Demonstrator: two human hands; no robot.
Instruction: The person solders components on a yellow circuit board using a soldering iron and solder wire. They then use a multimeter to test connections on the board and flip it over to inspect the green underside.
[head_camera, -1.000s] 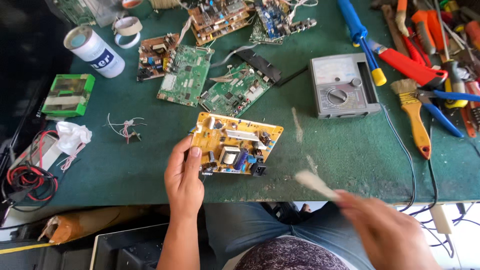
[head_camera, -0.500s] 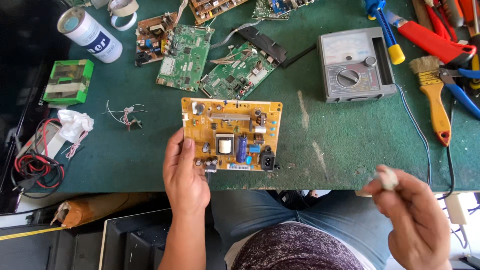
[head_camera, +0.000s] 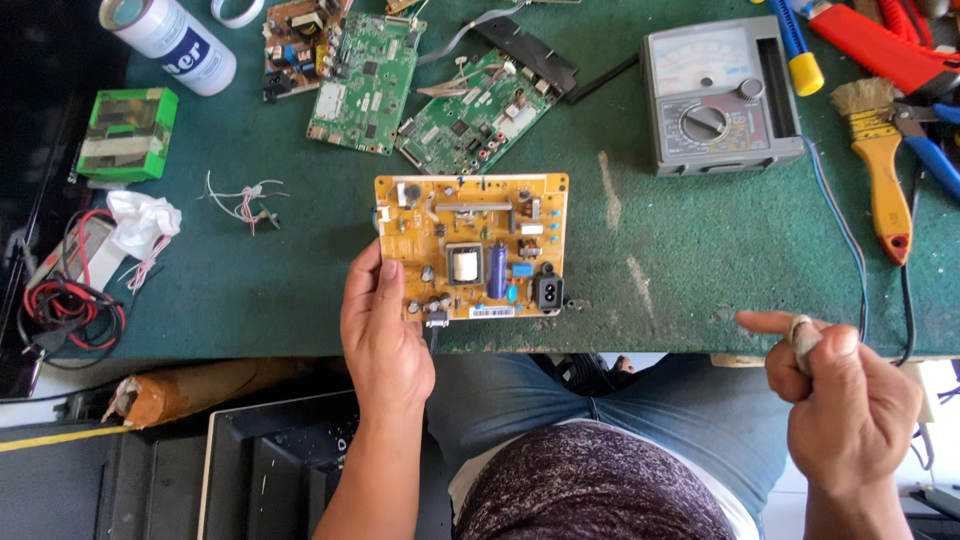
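1. Board (head_camera: 471, 246): yellow, with a blue cylinder, a black socket and grey parts.
2. Table (head_camera: 680, 250): dark green mat with pale scuff streaks.
3. Two boards (head_camera: 365, 84) further back: green, with silver and black chips.
4. Small board (head_camera: 297, 32): brown, with dark parts.
5. Meter (head_camera: 720, 95): grey, pale dial face, black knob.
6. Brush (head_camera: 882, 165): yellow handle with a red tip, tan bristles.
7. Screwdriver (head_camera: 797, 45): blue shaft, yellow grip.
8. Box (head_camera: 126, 134): bright green, crossed by clear tape.
9. Can (head_camera: 170, 40): white with a dark blue label.
10. Wires (head_camera: 65, 305): red and black coils.
11. Rag (head_camera: 140, 222): white.
12. Jeans (head_camera: 640, 410): blue; shirt (head_camera: 590, 490): mottled dark maroon.
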